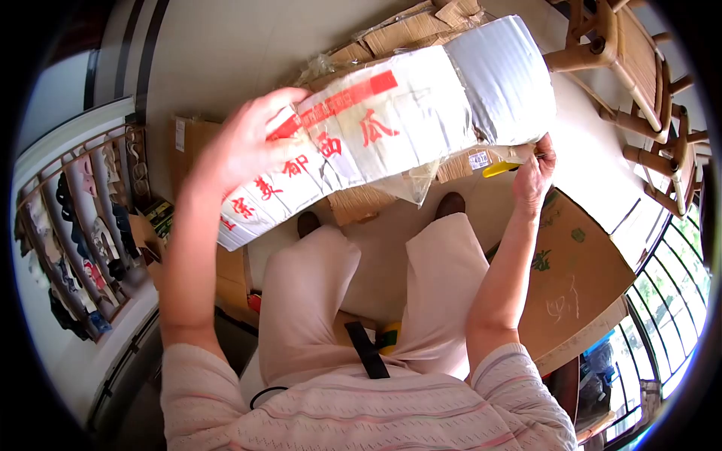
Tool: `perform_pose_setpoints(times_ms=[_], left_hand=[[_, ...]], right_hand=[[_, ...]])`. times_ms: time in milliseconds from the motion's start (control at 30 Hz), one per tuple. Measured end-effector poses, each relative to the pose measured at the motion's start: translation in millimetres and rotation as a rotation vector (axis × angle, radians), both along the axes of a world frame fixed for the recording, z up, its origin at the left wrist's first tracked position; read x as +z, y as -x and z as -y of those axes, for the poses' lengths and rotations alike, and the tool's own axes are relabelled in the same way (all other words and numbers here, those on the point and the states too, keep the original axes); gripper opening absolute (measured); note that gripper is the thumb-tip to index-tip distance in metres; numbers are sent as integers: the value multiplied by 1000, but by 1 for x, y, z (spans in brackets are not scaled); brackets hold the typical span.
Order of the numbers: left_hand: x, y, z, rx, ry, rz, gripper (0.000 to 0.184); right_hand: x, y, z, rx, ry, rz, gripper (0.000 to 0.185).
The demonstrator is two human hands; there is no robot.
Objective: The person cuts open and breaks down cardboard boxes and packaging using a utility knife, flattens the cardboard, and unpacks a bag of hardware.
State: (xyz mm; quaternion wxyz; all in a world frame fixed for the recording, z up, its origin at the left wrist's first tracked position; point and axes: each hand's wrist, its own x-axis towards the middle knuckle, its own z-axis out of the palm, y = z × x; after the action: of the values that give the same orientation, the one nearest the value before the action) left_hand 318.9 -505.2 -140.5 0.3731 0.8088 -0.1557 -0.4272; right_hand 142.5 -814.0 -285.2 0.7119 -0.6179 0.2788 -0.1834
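A long white cardboard box with red Chinese characters and red tape lies slantwise in front of me, above my knees. Its right end is covered with silvery-grey tape. My left hand is over the box's left part, fingers apart and smeared by motion, while the box is sharp. At the lower right corner of the box, my right hand has its fingers closed. A slim yellow object juts left from it, under the box's edge; its kind is unclear. Loose clear plastic hangs below the box.
Flattened brown cardboard lies on the floor behind the box. A large carton stands at my right, with bamboo chairs beyond it. At far left is a shoe rack. A black strap and yellow roll are between my thighs.
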Motion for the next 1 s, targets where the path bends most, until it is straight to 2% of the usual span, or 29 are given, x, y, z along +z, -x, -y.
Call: perform_pose_setpoints(times_ms=[33, 100, 133, 167, 233, 267, 333, 433, 533, 667, 767, 900, 1000], left_hand=[[7, 21, 5, 139, -44, 231, 47], [10, 57, 22, -220, -373, 1070, 56], [1, 69, 28, -165, -215, 999, 61], [-11, 75, 27, -222, -235, 1068, 55], [-19, 85, 41, -248, -245, 1063, 54], [-24, 85, 42, -283, -226, 1022, 64], [-37, 77, 43, -360, -290, 1007, 68], [-66, 65, 42, -402, -348, 964, 70], [-103, 62, 37, -383, -318, 852, 69], [-153, 81, 18, -387, -294, 740, 73], [-178, 95, 21, -396, -312, 640, 74], [-207, 96, 32, -449, -289, 587, 74], [-230, 86, 39, -478, -295, 561, 75]], right_hand=[[2, 1, -2, -19, 1, -29, 36], [-4, 6, -3, -44, 25, -58, 31], [-6, 9, -4, -73, 36, -84, 26], [-10, 11, -4, -103, 50, -109, 20], [-16, 19, -2, -156, 33, -141, 16], [-18, 23, -4, -185, 22, -159, 15], [-19, 28, -12, -205, -1, -166, 13], [-31, 35, -19, -196, 29, -345, 13], [-49, 42, -22, -178, -2, -432, 23], [-65, 52, -25, -59, 225, -636, 17], [-94, 75, -24, -19, 265, -763, 17], [-122, 102, -22, -100, 43, -814, 12], [-119, 102, -25, -77, -45, -747, 9]])
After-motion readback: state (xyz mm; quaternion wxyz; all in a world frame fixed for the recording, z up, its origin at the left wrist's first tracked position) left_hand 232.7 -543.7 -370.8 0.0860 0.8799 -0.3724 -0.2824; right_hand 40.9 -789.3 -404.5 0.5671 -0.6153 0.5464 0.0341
